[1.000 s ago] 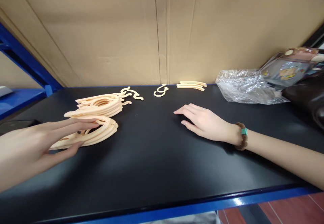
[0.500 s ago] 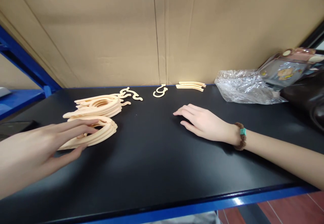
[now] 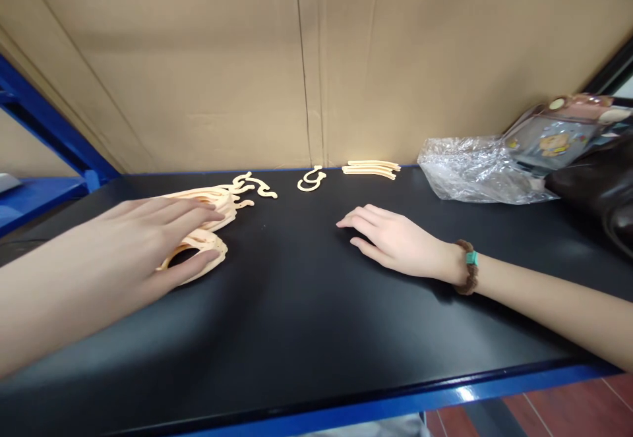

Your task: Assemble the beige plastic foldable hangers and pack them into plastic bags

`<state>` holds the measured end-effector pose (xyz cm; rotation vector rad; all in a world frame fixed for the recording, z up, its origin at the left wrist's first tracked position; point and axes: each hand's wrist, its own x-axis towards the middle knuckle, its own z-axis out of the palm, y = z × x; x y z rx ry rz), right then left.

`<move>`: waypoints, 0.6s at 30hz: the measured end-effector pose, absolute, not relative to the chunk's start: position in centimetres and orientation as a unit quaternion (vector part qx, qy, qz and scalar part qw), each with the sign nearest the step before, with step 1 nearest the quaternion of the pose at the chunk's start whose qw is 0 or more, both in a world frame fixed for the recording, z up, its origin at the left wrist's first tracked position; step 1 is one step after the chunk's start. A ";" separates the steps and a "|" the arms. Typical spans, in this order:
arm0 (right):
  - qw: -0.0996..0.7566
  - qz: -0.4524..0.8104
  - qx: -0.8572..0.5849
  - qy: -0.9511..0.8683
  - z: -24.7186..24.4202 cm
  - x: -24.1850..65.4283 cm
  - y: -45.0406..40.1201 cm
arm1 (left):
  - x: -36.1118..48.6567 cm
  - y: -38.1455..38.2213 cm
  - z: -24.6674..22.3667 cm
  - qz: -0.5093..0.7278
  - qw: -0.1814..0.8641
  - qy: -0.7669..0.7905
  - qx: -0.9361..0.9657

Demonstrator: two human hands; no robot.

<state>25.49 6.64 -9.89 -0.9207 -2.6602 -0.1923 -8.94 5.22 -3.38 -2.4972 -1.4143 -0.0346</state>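
Observation:
My left hand point(image 3: 153, 233) hovers palm down over two stacks of cream plastic curved pieces that look like clothes hanger parts, fingers stretched out and thumb apart. It covers much of the nearer stack point(image 3: 215, 242) and the farther stack point(image 3: 228, 209); whether it touches them I cannot tell. Beside the farther stack lie several loose S-shaped hooks point(image 3: 260, 188). On the black tabletop to the right rests my right hand point(image 3: 395, 238), holding nothing, its fingers extended. Farther back are a couple of hook pieces point(image 3: 310, 188) and several slim cream bars point(image 3: 370, 169).
Crumpled clear plastic wrap point(image 3: 475, 173) lies at the back right, against a see-through printed bag point(image 3: 548, 140) and a dark leather-like item point(image 3: 598, 180). A cardboard wall point(image 3: 222, 61) closes the back. Blue metal framing point(image 3: 459, 394) edges the black table point(image 3: 297, 331).
My left hand has moved right and away from me, from the nearer stack to above both stacks. My right hand has stayed in place.

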 end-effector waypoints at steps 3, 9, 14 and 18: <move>0.155 -0.068 -0.325 -0.930 -9.9 25.5 6.6 | -5.9 6.3 -3.8 0.055 0.189 -0.458 -0.867; 0.161 -0.071 -0.323 -0.930 -9.9 25.6 6.6 | -0.4 9.0 -6.1 0.120 0.257 -0.508 -0.813; 0.160 -0.072 -0.323 -0.930 -9.9 25.5 6.7 | 1.8 10.2 -7.4 0.105 0.253 -0.569 -0.776; 0.160 -0.070 -0.323 -0.930 -9.8 25.5 6.6 | 2.6 10.6 -7.6 0.064 0.234 -0.586 -0.773</move>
